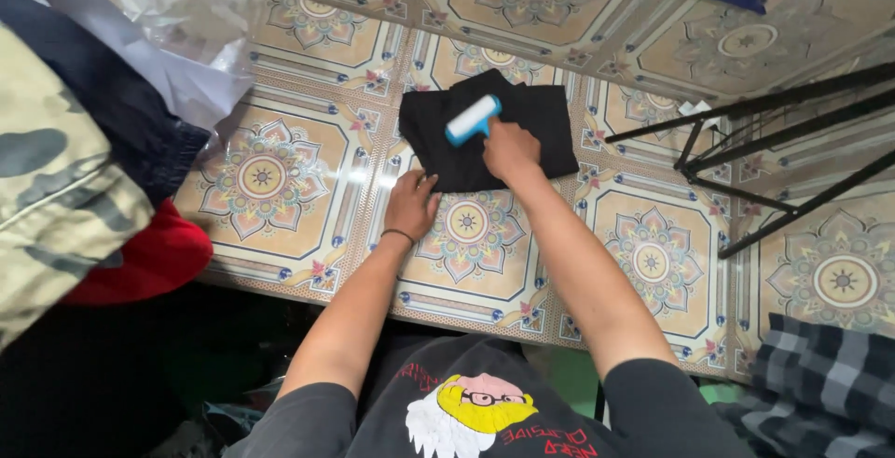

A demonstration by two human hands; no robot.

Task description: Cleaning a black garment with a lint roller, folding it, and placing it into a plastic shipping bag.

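Your right hand [511, 150] is closed round the handle of the lint roller [473, 119]; fingers wrapped, firm hold; the handle itself is hidden under the hand, only the white-and-blue roller head shows. The head lies up and to the left of your grip, touching the black folded garment [489, 131]; its long axis runs diagonally, low-left to high-right, roughly crosswise to your forearm.

Your left hand [411, 203] is open and flat, holding nothing; palm on the patterned tiled surface [280, 178], fingertips pressing the near-left edge of the garment; it sits nearer you than the roller, well short of the head.

The garment lies mid-surface, beyond both hands; most of its cloth spreads left and beyond the roller, a smaller part to the right of your right hand.

Around it: camouflage cloth [47, 187] and a red piece [149, 262] at far left; clear plastic wrap [177, 10] top left; black tripod legs [764, 141] at right; plaid cloth [820, 383] bottom right.
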